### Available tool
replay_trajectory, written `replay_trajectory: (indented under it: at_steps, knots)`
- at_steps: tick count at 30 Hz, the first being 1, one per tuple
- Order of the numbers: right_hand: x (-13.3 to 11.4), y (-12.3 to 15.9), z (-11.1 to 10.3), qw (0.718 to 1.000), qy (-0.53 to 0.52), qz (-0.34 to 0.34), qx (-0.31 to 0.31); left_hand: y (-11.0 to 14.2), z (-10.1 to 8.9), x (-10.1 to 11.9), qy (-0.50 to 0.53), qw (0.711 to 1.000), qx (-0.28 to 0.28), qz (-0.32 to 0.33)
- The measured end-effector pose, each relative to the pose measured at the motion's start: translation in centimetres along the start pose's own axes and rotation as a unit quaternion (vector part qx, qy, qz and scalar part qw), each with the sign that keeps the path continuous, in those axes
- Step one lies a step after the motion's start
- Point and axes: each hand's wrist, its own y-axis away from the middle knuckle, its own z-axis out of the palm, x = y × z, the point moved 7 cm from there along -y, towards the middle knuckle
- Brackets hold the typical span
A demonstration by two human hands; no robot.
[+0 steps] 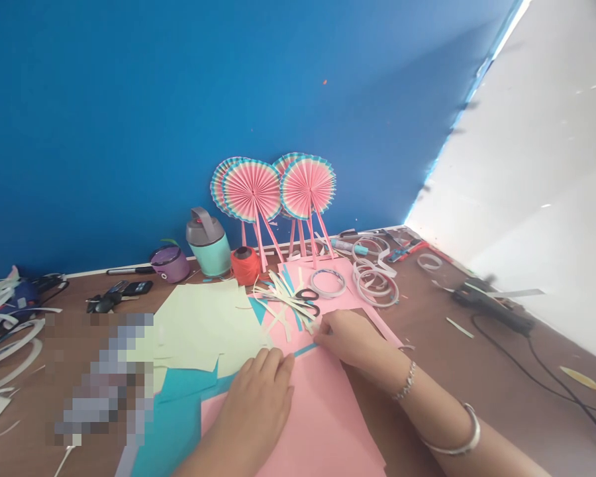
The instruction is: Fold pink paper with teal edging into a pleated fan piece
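Pink sheet (322, 404) flat on the tabletop (412, 430), on the near side of the scissors (318, 309), with a blue strip (306, 349) along the far edge! Both hands down at work: left hand (263, 391) laid palm down over the sheet, fingers side by side, near and left of the scissors; right hand (347, 334) just nearer than the scissors, thumb and fingertips drawn together at the strip's right end, pinching or merely pressing, impossible to tell. Left of the scissors, pale green paper (208, 324) over blue paper (173, 424). Beyond the scissors, pleated fans (308, 187), upright by the wall (179, 119); beyond and leftward, orange thread (245, 268).
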Motion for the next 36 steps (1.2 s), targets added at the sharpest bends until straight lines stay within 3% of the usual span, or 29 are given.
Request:
replay_trajectory:
  at_steps: [8, 13, 22, 36]
  knots:
    - [1.8, -0.8, 0.9, 0.996, -0.082, -0.014, -0.033, 0.1, 0.0, -0.2, 0.009, 1.0, 0.029, 0.007]
    - [3.1, -1.7, 1.8, 0.99, -0.125, -0.043, -0.056, 0.1, 0.3, -0.2, -0.006, 1.0, 0.012, 0.004]
    - [3.0, -1.3, 1.8, 0.964, -0.216, -0.067, -0.137, 0.2, 0.0, -0.1, 0.007, 1.0, 0.02, 0.009]
    - [3.1, -1.7, 2.1, 0.964, -0.214, -0.089, -0.128, 0.1, -0.1, 0.0, -0.009, 1.0, -0.01, 0.003]
